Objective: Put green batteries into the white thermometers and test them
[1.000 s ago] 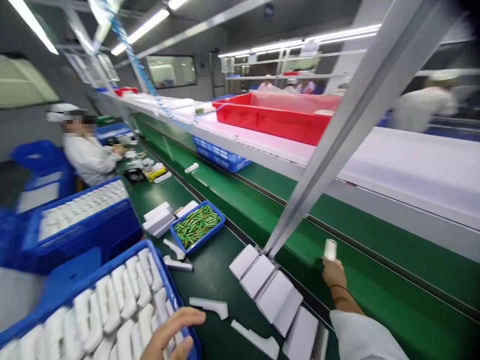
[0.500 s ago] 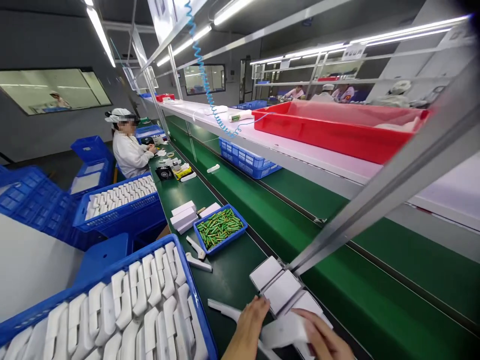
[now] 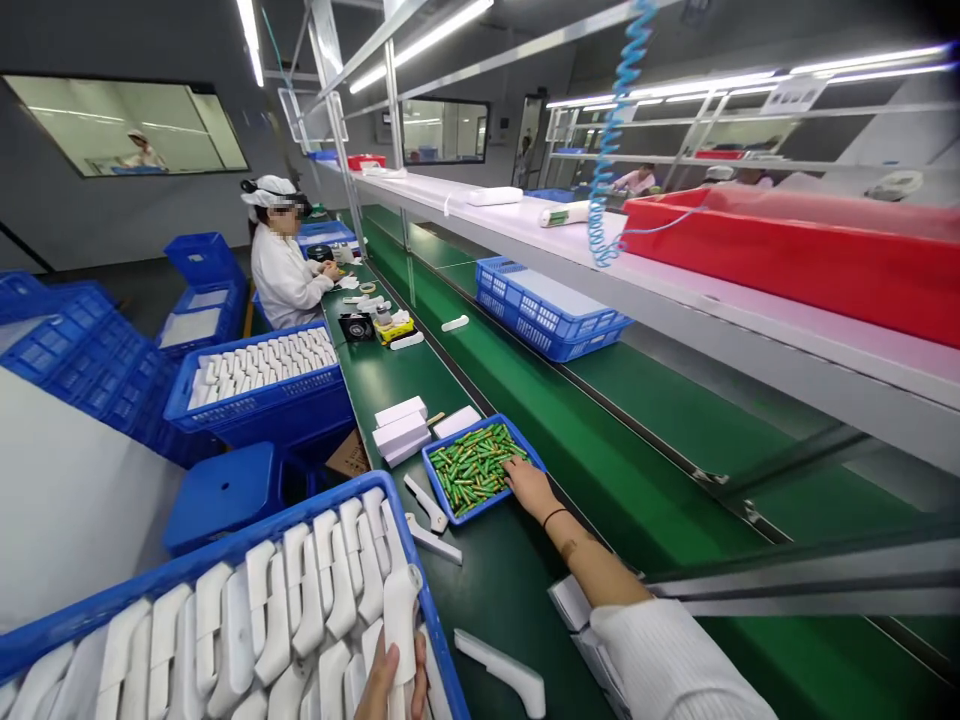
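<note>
My left hand (image 3: pixel 391 675) grips a white plastic housing (image 3: pixel 401 610) with a rounded head, held upright over the right edge of a blue crate (image 3: pixel 439 640). Rows of similar white housings (image 3: pixel 274 600) fill that crate. My right hand (image 3: pixel 529 485) reaches forward to a shallow blue tray (image 3: pixel 459 518) of green batteries (image 3: pixel 472 465). Its fingertips are apart and touch the batteries at the tray's right side; none can be seen lifted. A loose white housing (image 3: pixel 506 670) lies on the green bench between my arms.
Two white parts (image 3: pixel 427 505) lie left of the tray, with white boxes (image 3: pixel 401 430) behind it. More boxes (image 3: pixel 574 605) are partly under my right forearm. A metal post (image 3: pixel 787 580) and shelf (image 3: pixel 675 300) stand right. A co-worker (image 3: pixel 281 260) sits farther along the bench.
My right hand has left the white boxes and moved forward to the batteries. My left hand has moved left to the crate and now holds a housing. The view has turned left.
</note>
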`<action>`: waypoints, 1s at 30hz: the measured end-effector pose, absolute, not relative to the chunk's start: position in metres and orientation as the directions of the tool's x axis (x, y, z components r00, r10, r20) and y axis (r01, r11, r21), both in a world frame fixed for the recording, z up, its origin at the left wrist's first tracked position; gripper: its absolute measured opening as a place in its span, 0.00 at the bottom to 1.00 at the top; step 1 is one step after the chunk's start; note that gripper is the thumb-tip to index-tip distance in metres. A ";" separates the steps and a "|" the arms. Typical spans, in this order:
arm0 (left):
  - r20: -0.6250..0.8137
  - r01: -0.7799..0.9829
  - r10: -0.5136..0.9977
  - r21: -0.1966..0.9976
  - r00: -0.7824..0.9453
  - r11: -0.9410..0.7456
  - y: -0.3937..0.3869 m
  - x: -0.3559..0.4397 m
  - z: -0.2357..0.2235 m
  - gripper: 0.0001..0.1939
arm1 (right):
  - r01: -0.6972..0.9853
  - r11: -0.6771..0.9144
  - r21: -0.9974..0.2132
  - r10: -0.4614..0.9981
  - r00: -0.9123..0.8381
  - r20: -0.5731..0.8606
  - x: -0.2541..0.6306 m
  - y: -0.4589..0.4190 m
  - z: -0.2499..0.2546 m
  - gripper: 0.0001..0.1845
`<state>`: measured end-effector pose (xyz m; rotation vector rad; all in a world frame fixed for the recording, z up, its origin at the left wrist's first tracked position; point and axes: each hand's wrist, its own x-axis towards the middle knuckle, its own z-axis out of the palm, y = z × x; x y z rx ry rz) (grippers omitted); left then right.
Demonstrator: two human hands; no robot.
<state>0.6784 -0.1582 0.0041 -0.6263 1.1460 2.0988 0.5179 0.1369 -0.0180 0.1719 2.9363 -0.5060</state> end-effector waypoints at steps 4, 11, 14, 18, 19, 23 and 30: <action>-0.715 -0.735 0.282 0.463 -0.640 -0.495 -0.172 0.676 0.019 0.25 | 0.104 0.978 -0.181 0.060 -0.970 -0.234 0.503 0.129 -0.029 0.13; -0.652 -0.643 0.176 0.598 -0.738 -0.478 -0.174 0.681 0.029 0.39 | 0.073 0.978 -0.194 0.025 -0.971 -0.237 0.502 0.134 -0.030 0.13; -0.588 -0.597 0.194 0.636 -0.786 -0.489 -0.172 0.681 0.027 0.37 | 0.094 0.952 -0.290 0.035 -0.978 -0.204 0.505 0.138 -0.030 0.12; -0.568 -0.584 0.199 0.652 -0.798 -0.483 -0.174 0.685 0.029 0.35 | 0.153 0.877 -0.456 0.117 -0.987 -0.107 0.504 0.141 -0.025 0.12; -0.567 -0.581 0.194 0.657 -0.801 -0.480 -0.175 0.686 0.031 0.34 | 0.164 0.847 -0.505 0.147 -0.986 -0.075 0.504 0.139 -0.022 0.12; -0.506 -0.548 0.222 0.703 -0.833 -0.454 -0.178 0.688 0.044 0.28 | 0.139 0.680 -0.720 0.211 -0.977 0.010 0.525 0.113 0.004 0.15; -0.396 -0.480 0.271 0.747 -0.877 -0.460 -0.170 0.689 0.068 0.45 | -0.005 0.244 -0.970 0.043 -0.999 0.016 0.671 0.045 0.097 0.14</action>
